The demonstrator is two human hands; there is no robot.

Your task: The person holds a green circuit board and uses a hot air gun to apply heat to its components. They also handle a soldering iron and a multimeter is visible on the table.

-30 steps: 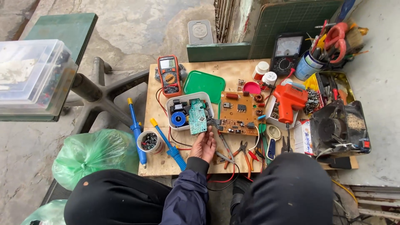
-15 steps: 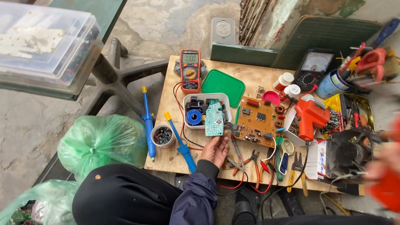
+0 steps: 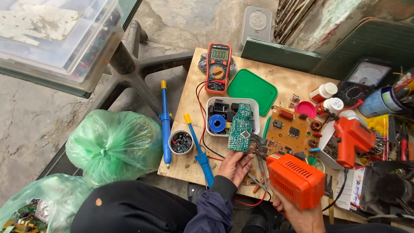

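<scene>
My left hand (image 3: 235,165) holds a small green circuit board (image 3: 240,128) by its lower edge, upright over a white tray (image 3: 255,108) of parts. A bundle of thin wires joins it to a brown circuit board (image 3: 290,129) lying flat on the wooden board (image 3: 189,108). My right hand (image 3: 302,215), at the bottom edge, grips an orange box-shaped tool (image 3: 295,180) just right of the left hand.
An orange multimeter (image 3: 218,67), a green lid (image 3: 252,86), two blue desoldering pumps (image 3: 165,123) (image 3: 200,151), a small cup of parts (image 3: 181,142) and an orange glue gun (image 3: 351,137) lie around. Green plastic bags (image 3: 113,144) sit at left, a clear bin (image 3: 51,39) above.
My right hand has come into view at the lower right with the orange tool. The left hand keeps the green board in place. The view has shifted right and down.
</scene>
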